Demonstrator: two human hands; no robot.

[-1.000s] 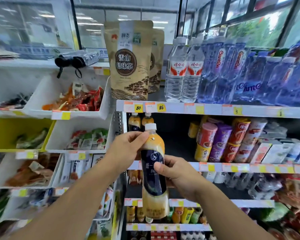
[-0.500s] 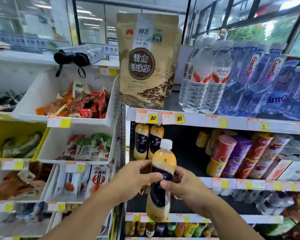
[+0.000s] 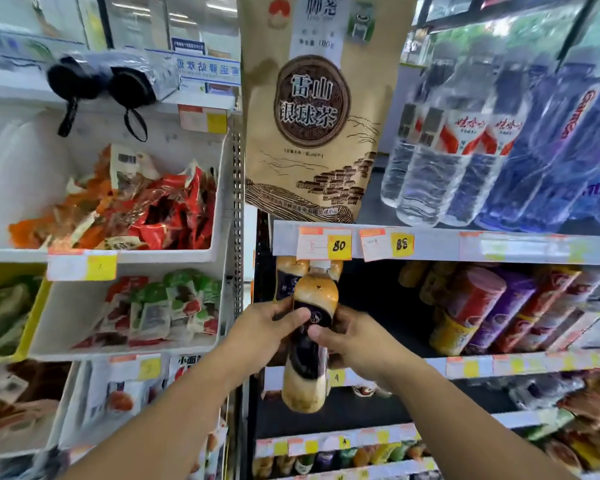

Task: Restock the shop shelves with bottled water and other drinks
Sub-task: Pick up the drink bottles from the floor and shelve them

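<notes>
Both hands hold one tan drink bottle (image 3: pixel 309 341) with a dark navy label and a white cap, upright, at the left end of the second shelf (image 3: pixel 499 365). My left hand (image 3: pixel 271 327) grips its label from the left, my right hand (image 3: pixel 347 337) from the right. The cap sits just under the price strip of the top shelf (image 3: pixel 465 245). Two like bottles (image 3: pixel 288 275) stand right behind it, partly hidden. Clear water bottles (image 3: pixel 440 157) and blue bottles (image 3: pixel 568 150) fill the top shelf.
A large brown tea pouch (image 3: pixel 319 109) stands on the top shelf above the bottle. Red, purple and yellow cups (image 3: pixel 492 306) lie at the right of the second shelf. White bins of snack packets (image 3: pixel 125 209) hang at left. More drinks (image 3: pixel 326 455) line a lower shelf.
The held bottle has risen and moved in toward the second shelf, up to the two bottles at the back. The view has closed in on the shelves.
</notes>
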